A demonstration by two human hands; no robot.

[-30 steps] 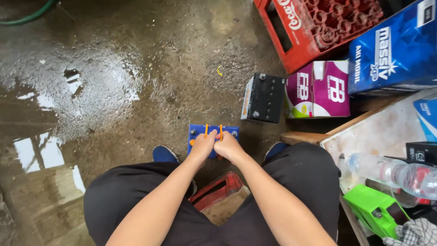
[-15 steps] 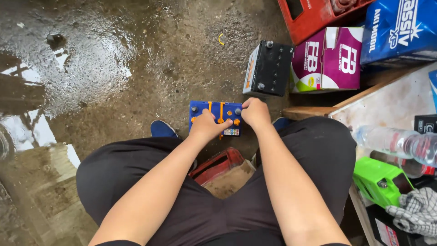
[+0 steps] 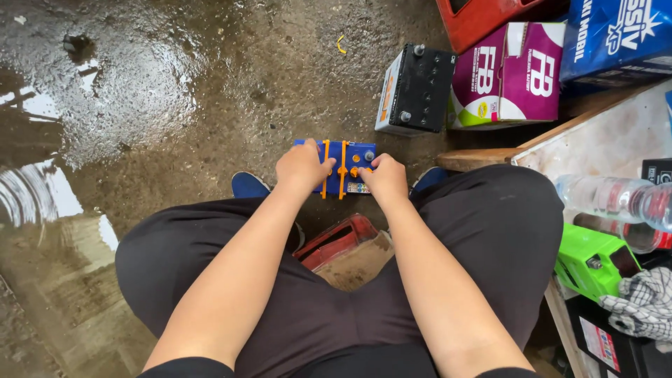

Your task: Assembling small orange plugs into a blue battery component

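Observation:
A small blue battery [image 3: 346, 155] with orange straps and caps sits on the wet concrete floor between my feet. My left hand [image 3: 302, 166] rests on its left end, fingers curled over the top. My right hand [image 3: 386, 178] grips its right end, near the orange caps. Both forearms reach forward over my knees in black trousers. Most of the battery's near side is hidden by my hands.
A black battery [image 3: 418, 89] lies tipped on its side just beyond, beside a purple-and-white box [image 3: 507, 77], a blue box [image 3: 619, 38] and a red crate [image 3: 486, 19]. At right are a wooden board [image 3: 602, 143], plastic bottle [image 3: 616, 199], green object [image 3: 591, 259]. Puddles [image 3: 42, 182] lie at left. Below my knees is a red container [image 3: 336, 238].
The view has tilted down and the battery sits nearer. My hands moved apart from the battery's middle to its two ends, and my right hand came down off its far right corner.

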